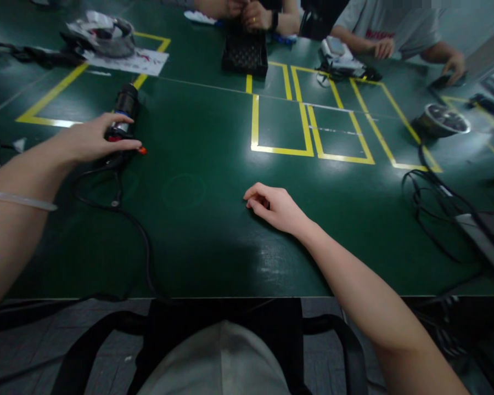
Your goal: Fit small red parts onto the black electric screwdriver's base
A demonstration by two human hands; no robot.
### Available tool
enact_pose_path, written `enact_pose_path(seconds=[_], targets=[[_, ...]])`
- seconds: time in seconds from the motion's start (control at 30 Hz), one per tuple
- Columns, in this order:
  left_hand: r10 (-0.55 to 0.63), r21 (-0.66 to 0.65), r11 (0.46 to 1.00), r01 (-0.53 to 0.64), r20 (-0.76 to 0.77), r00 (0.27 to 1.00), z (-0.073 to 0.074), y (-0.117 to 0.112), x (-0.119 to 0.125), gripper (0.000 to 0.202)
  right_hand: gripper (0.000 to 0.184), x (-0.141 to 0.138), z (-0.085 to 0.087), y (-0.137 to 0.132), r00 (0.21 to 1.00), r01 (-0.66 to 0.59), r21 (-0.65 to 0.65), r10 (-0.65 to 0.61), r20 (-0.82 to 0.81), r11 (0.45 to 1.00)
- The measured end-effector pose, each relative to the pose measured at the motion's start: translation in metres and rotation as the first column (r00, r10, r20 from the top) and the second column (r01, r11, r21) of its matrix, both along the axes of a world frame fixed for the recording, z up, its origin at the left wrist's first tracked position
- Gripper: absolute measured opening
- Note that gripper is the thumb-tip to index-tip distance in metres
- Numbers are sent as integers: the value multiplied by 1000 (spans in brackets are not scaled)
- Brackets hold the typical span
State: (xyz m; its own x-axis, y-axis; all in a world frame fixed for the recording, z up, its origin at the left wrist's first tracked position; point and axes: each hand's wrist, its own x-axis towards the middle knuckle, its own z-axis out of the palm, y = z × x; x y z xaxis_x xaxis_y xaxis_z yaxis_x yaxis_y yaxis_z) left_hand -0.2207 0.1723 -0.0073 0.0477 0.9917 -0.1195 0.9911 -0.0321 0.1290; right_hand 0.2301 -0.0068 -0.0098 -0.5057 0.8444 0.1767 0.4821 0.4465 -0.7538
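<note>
Under left hand [93, 140]: tool [125, 103], fingers laid open over it.
Well apart to its side, right hand [274, 207] curled, empty.

Colour key. The table [214, 247] was dark glossy green, marked from 12 to 2 o'clock with yellow tape [282, 149] in rectangular outlines. At 10 o'clock, the tool [125, 104] beneath my left hand [94, 140] was black with an orange-red tip [142, 150]; its cable [144, 241] was black. My left wrist bore a translucent whitish band [20, 201]. At 12 o'clock, a black tray [245, 55] showed a grid pattern; at 11, a white sheet [140, 61] bore red marks.
</note>
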Motion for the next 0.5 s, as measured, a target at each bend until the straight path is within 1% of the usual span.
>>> enact_pose_path(seconds=[0.07, 0.17, 0.27, 0.4, 0.5], targets=[[9, 10, 1000, -9, -8, 1000, 2, -4, 6, 89, 14, 0, 0, 0, 1000, 1, 6, -1, 0, 1000], [-51, 43, 998, 50, 10, 999, 2, -8, 13, 76, 13, 0, -1, 1, 1000, 3, 3, -3, 4, 1000], [-107, 65, 992, 107, -10, 994, 0, -7, 13, 64, 12, -1, -2, 1, 1000, 7, 11, -7, 12, 1000], [-141, 40, 989, 143, -63, 988, 2, -8, 14, 56, 13, -1, -2, 1, 1000, 6, 28, -7, 19, 1000], [-168, 34, 984, 172, -105, 980, 4, -18, 23, 53, 14, -2, -3, 1, 1000, 2, 37, -3, 21, 999]])
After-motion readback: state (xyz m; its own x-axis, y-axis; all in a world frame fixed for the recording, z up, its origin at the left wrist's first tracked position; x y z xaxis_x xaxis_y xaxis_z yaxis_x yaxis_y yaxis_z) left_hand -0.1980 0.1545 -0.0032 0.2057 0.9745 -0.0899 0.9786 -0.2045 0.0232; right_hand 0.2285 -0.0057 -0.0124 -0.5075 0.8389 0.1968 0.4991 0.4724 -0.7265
